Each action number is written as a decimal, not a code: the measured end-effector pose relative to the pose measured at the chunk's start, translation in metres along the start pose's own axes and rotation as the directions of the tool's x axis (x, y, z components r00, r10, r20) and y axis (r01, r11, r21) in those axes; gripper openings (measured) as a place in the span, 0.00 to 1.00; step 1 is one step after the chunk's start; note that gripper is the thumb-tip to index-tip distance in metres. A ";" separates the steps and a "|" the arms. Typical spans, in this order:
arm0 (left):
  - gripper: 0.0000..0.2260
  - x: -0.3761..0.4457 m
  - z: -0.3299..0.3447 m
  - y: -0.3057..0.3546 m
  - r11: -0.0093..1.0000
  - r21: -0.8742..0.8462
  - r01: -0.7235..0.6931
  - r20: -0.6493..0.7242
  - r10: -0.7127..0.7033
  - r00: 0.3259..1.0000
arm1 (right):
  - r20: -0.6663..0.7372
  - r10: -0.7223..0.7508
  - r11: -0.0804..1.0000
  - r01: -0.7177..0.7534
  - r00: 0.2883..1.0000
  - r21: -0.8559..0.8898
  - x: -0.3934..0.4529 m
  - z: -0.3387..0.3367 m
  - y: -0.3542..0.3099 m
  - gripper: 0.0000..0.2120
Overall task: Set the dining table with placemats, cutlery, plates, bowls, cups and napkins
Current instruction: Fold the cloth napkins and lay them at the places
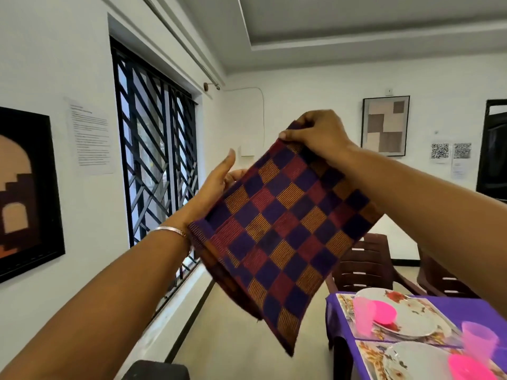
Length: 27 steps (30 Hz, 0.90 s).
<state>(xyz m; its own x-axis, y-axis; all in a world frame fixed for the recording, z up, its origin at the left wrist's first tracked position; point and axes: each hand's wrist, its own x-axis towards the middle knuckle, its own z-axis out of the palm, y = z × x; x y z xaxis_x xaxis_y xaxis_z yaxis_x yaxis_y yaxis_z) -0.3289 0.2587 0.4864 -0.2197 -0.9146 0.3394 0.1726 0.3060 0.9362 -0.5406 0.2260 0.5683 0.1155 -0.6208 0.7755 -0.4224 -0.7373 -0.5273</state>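
Step in hand: a checked woven cloth napkin in purple, maroon and orange (277,229) is held up in the air, apparently being folded or shaken out before it is laid at a place setting.

How it is best done: the edges should be lined up squarely while the cloth hangs free, the fold pressed flat, and the napkin then lowered beside a plate, kept well away from the light plastic cups, which would probably tip easily.

Right hand (315,135): the top corner of the napkin is pinched between curled fingers and thumb, and the cloth hangs down from that corner.

Left hand (219,179): the fingers are held straight and together, the palm laid along the napkin's left edge; whether the thumb is hooked behind the cloth cannot be told. A thin metal bangle (171,230) is worn on the wrist.

Napkin position: raised at chest height, to the left of and well above the surface with the purple cloth (488,308).

Surface: two floral printed placemats (348,311) are laid out, with white floral plates (417,322), pink plastic bowls (384,314) and a translucent purple plastic cup (478,338). No cutlery can be seen.

Beyond: dark brown plastic chairs (365,261) are drawn up at the far side.
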 end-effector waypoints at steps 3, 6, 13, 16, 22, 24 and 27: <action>0.27 -0.018 -0.014 -0.005 0.998 -0.021 -0.055 0.073 0.057 0.996 | -0.084 0.070 0.998 -0.069 0.994 0.014 0.010 -0.013 0.015 0.14; 0.19 -0.025 -0.030 -0.011 0.987 -0.056 -0.148 0.120 0.154 0.981 | -0.172 0.139 0.990 -0.136 0.975 0.027 0.022 -0.027 0.033 0.12; 0.26 -0.033 -0.022 -0.006 0.907 0.299 -0.298 0.188 0.250 0.950 | -0.254 0.263 0.965 -0.253 0.931 0.071 0.031 -0.035 0.052 0.15; 0.28 -0.033 -0.002 -0.007 0.614 0.702 -0.362 0.309 0.196 0.931 | -0.266 0.288 0.957 -0.285 0.920 0.051 0.032 -0.031 0.054 0.15; 0.28 -0.008 0.003 -0.040 -0.131 0.937 -0.323 0.342 0.171 0.924 | -0.260 0.331 0.943 -0.314 0.907 0.105 0.035 -0.030 0.055 0.16; 0.19 -0.001 0.000 -0.045 -0.107 0.923 -0.368 0.383 0.200 0.902 | -0.266 0.335 0.942 -0.316 0.904 0.110 0.034 -0.031 0.055 0.15; 0.10 -0.001 -0.003 -0.044 0.118 0.880 -0.460 0.420 0.258 0.870 | -0.284 0.331 0.944 -0.316 0.900 0.100 0.033 -0.035 0.059 0.15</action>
<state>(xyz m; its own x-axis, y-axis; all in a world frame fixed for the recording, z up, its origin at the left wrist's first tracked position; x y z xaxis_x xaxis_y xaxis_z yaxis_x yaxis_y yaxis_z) -0.3339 0.2453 0.4449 -0.5498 -0.6059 0.5750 -0.7240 0.6890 0.0338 -0.5935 0.1721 0.5749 -0.2910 -0.7270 0.6220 -0.3454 -0.5264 -0.7769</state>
